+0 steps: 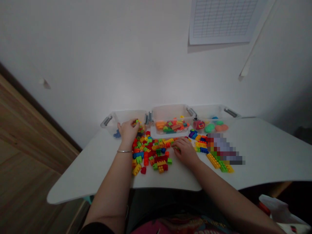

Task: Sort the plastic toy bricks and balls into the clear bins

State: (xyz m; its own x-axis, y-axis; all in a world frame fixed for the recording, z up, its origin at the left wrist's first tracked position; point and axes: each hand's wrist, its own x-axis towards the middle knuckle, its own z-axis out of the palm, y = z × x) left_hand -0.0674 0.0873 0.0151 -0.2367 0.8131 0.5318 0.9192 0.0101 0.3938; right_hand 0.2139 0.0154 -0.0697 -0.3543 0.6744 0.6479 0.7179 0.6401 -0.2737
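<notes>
My left hand is over the front of the left clear plastic bin. Its fingers are closed on a small yellow-green building brick, partly hidden by the hand. More bricks show inside that bin beneath my fingers. Resting low on the white table, my right hand has its fingers curled at the right edge of a loose pile of building bricks. A bit of a green brick shows between those fingertips. The pile is red, yellow, orange, green and blue, spread between my two hands.
A middle clear bin holds several bricks. The right bin contains green and orange rounded pieces. Joined brick strips lie on the table's right, beside a blurred-out patch. Behind the table stands a white wall.
</notes>
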